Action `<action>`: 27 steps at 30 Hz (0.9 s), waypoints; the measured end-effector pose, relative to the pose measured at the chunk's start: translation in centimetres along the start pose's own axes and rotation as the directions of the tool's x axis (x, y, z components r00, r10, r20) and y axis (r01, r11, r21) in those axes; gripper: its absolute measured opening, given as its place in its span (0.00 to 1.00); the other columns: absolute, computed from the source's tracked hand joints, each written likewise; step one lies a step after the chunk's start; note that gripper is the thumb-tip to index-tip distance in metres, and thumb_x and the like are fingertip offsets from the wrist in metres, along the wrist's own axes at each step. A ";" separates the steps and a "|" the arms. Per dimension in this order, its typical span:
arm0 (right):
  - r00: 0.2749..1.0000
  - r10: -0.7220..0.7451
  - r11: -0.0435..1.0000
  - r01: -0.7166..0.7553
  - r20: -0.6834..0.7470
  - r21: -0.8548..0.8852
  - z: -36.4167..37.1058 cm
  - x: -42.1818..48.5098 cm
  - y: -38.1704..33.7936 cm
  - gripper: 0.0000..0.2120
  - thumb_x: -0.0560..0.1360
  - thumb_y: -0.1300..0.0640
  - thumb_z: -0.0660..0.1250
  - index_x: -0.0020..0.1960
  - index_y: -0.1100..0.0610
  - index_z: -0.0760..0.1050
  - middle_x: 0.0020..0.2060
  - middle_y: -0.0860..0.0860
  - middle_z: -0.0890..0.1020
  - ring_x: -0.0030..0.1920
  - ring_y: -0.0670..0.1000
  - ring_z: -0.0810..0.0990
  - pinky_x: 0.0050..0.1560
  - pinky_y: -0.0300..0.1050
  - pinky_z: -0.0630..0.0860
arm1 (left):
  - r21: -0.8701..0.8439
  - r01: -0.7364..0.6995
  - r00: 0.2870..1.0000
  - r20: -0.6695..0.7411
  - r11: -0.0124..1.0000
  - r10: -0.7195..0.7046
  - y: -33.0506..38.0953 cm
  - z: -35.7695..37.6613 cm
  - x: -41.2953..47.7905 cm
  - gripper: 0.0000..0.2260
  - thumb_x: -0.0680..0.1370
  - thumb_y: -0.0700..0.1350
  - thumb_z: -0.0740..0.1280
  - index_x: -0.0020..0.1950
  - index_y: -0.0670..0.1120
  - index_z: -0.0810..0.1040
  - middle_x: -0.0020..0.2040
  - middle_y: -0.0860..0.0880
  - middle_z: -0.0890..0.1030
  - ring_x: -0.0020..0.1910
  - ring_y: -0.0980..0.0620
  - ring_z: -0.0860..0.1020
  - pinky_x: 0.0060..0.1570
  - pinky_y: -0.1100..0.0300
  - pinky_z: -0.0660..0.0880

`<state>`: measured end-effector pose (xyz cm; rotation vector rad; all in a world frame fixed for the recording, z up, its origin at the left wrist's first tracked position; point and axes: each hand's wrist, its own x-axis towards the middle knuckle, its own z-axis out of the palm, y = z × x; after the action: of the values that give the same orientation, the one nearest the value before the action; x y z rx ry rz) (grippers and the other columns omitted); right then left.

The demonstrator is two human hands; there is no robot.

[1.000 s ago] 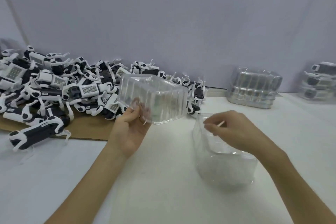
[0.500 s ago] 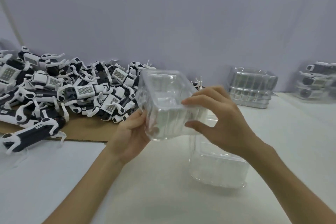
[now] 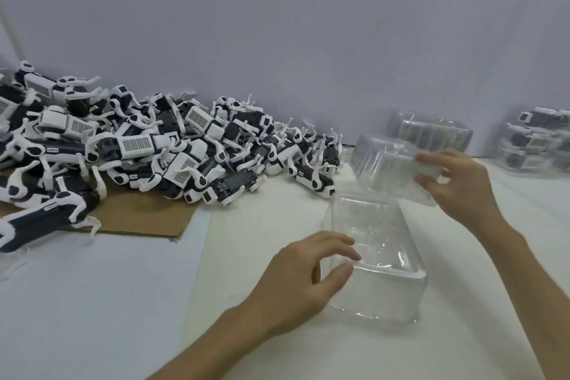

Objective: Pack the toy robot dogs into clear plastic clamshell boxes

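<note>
A clear plastic clamshell box (image 3: 388, 296) stands open side up on the white table, empty. My left hand (image 3: 302, 281) is at its near-left corner, thumb and fingertips curled on the rim. My right hand (image 3: 456, 185) grips a second clear box (image 3: 385, 163), held tilted in the air just above the far end of the first. A big pile of black-and-white toy robot dogs (image 3: 154, 148) lies to the left, the nearest dog (image 3: 311, 176) close to the boxes.
The dogs lie partly on a brown cardboard sheet (image 3: 138, 219) on the white table (image 3: 92, 302). A stack of empty clear boxes (image 3: 431, 129) stands against the wall behind my right hand. Packed boxes (image 3: 536, 139) are stacked at the far right.
My left hand let go of the lifted box and dropped to the near-left corner of the box on the table. My right hand carried the lifted box to the right and back.
</note>
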<state>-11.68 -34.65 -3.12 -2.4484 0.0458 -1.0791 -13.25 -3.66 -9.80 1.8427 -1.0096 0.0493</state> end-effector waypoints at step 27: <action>0.922 0.285 0.958 -0.283 0.262 -0.047 12.2 6.8 4.4 0.21 0.79 0.65 0.67 0.70 0.52 0.76 0.73 0.54 0.71 0.74 0.57 0.68 0.73 0.50 0.62 | -0.175 0.251 0.795 -0.524 0.952 -0.306 -2.7 1.0 1.3 0.23 0.64 0.58 0.72 0.58 0.61 0.77 0.67 0.61 0.73 0.33 0.57 0.78 0.38 0.71 0.74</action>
<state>2.31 -35.10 -7.46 -2.4751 0.3109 -0.6201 -11.03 -4.78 -11.70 1.7218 -0.3261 0.3260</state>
